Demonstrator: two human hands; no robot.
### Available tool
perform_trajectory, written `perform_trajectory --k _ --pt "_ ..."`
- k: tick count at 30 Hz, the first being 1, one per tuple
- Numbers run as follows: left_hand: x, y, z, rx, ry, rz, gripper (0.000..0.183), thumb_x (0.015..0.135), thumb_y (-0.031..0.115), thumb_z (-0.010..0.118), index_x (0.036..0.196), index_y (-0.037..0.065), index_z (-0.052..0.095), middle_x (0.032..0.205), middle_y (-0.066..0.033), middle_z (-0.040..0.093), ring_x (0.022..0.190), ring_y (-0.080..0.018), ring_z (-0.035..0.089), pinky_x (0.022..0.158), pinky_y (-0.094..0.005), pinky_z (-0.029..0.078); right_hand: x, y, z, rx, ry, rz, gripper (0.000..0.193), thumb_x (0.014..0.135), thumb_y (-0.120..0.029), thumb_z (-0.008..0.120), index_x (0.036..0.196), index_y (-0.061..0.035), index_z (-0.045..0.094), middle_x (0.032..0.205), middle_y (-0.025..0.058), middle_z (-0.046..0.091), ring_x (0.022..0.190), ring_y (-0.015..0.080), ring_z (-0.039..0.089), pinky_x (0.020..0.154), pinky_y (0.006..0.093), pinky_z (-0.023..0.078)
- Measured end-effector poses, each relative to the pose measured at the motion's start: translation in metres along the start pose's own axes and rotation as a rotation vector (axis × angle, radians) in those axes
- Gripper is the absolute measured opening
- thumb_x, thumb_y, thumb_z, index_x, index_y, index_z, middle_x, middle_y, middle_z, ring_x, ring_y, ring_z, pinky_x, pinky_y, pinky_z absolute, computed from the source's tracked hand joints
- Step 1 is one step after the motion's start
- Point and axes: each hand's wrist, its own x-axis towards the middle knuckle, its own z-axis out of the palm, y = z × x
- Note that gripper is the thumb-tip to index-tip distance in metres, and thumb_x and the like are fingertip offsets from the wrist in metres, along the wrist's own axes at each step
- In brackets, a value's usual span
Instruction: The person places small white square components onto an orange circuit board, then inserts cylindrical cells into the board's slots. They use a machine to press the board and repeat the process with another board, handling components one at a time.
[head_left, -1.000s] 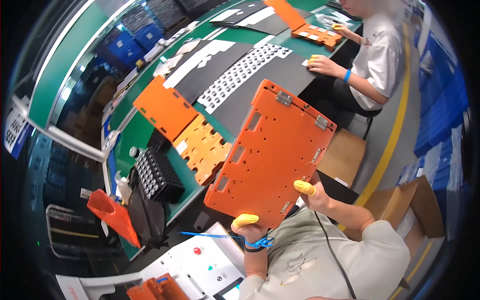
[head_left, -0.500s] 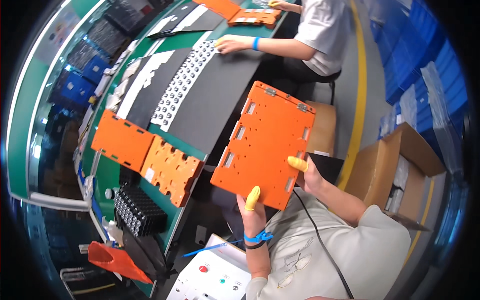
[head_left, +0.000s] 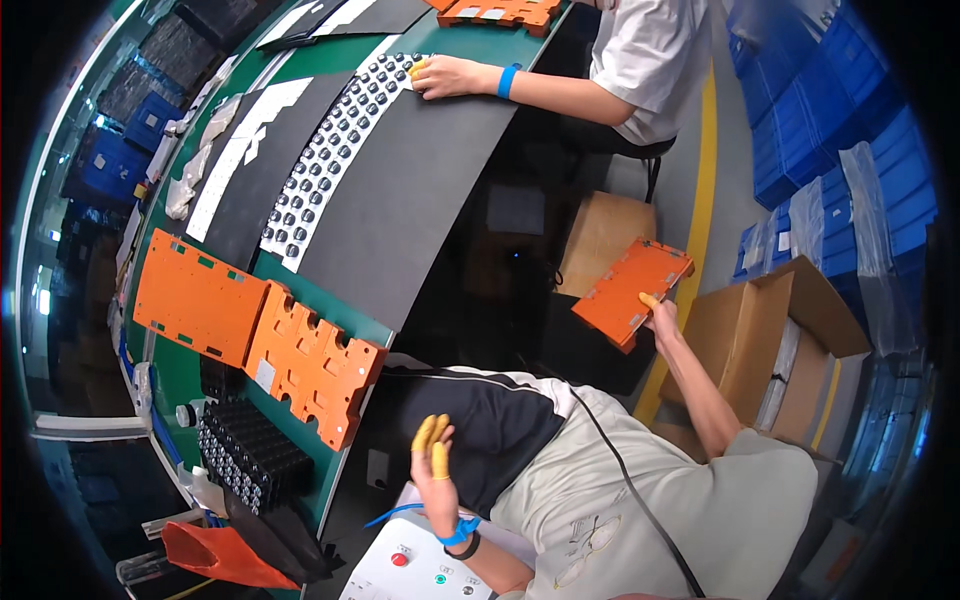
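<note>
My right hand (head_left: 660,312) is stretched out to the right and grips an orange hinged fixture plate (head_left: 632,283) by its near edge. The plate is tilted, held out over the floor beside a cardboard box. My left hand (head_left: 436,478), with yellow finger cots and a blue wrist strap, is raised above my lap. Its fingers are extended and hold nothing. Left of it, another orange fixture lies opened out on the green bench, with a flat half (head_left: 200,305) and a thicker half with cut-outs (head_left: 305,365).
A white strip of round black parts (head_left: 335,140) lies on a black mat (head_left: 400,200), touched by a co-worker's hand (head_left: 450,78). A black rack (head_left: 255,455) stands near the bench edge. A white control box (head_left: 400,570) is below my left hand. An open carton (head_left: 740,330) stands at right.
The orange fixture plate has moved right and away from my body, now in my right hand alone. My left hand has let go of it and dropped lower left.
</note>
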Motion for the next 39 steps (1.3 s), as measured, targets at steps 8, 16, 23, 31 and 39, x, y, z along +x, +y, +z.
perform_trajectory --k 8,16,23,31,39 --pt "0.023 -0.001 -0.027 0.013 0.202 0.034 0.039 0.106 0.020 0.047 0.138 -0.002 0.052 0.129 -0.0184 0.062 0.115 -0.0267 0.063 0.101 -0.0354 0.048 0.197 0.023 0.002 -0.298 0.221 0.053 0.023 0.085 -0.023 0.074 0.089 -0.0015 0.067 0.070 0.0047 0.060 0.051 0.0141 0.047 0.048 0.0319 0.037" --pt "0.036 -0.005 -0.034 -0.150 0.273 -0.062 0.035 0.105 0.016 0.047 0.132 -0.005 0.055 0.120 -0.0190 0.066 0.099 -0.0230 0.068 0.089 -0.0315 0.053 0.304 0.071 0.031 0.065 0.391 0.231 0.025 0.089 -0.030 0.073 0.093 -0.0065 0.067 0.084 0.0100 0.069 0.051 0.0161 0.058 0.039 0.0284 0.038" --pt "0.043 -0.022 -0.043 -0.212 0.332 -0.113 0.029 0.104 0.014 0.049 0.120 -0.007 0.060 0.108 -0.0179 0.071 0.088 -0.0220 0.070 0.082 -0.0328 0.055 0.308 0.126 0.013 0.270 0.185 0.325 0.026 0.090 -0.030 0.071 0.094 -0.0052 0.067 0.088 0.0099 0.070 0.057 0.0159 0.060 0.043 0.0281 0.042" --pt "0.027 0.078 -0.045 0.147 -0.175 -0.165 0.010 0.091 0.007 0.066 0.086 -0.002 0.068 0.070 -0.0070 0.065 0.060 -0.0130 0.058 0.058 -0.0288 0.047 0.314 0.168 -0.034 -0.043 0.260 0.274 0.029 0.093 -0.029 0.068 0.101 -0.0016 0.067 0.094 0.0103 0.070 0.073 0.0175 0.065 0.059 0.0290 0.049" --pt "0.130 0.143 -0.073 1.053 0.910 0.275 0.030 0.093 0.016 0.064 0.117 -0.002 0.061 0.088 -0.0155 0.059 0.077 -0.0327 0.060 0.069 -0.0394 0.046 0.254 0.183 0.019 -0.590 0.271 -0.283 0.038 0.094 -0.011 0.063 0.127 0.0066 0.055 0.120 0.0157 0.065 0.109 0.0275 0.063 0.096 0.0370 0.048"
